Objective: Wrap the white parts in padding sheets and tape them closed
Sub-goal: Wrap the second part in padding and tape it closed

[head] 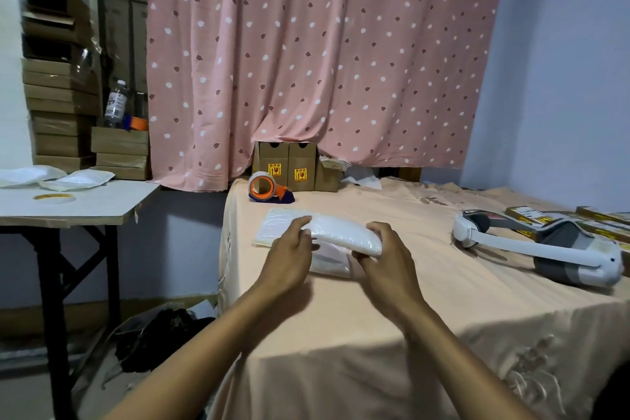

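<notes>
A white padding sheet (341,232) lies folded over on the peach-covered table (426,300), with its flat left part (276,227) spread on the cloth. My left hand (289,259) pinches the fold's left end. My right hand (388,259) grips its right end from below and behind. A pale wrapped piece (329,262) shows under the fold between my hands; whatever is inside is hidden. An orange tape dispenser (267,187) with a roll of clear tape stands behind the sheet near the table's far left corner.
A white headset (545,249) lies at the right, with flat yellow-labelled packets (542,215) behind it. Small cardboard boxes (293,165) stand against the pink curtain. A side table (75,208) at the left holds more padding sheets (78,179) and a tape roll (54,197). Stacked cartons (61,106) rise behind.
</notes>
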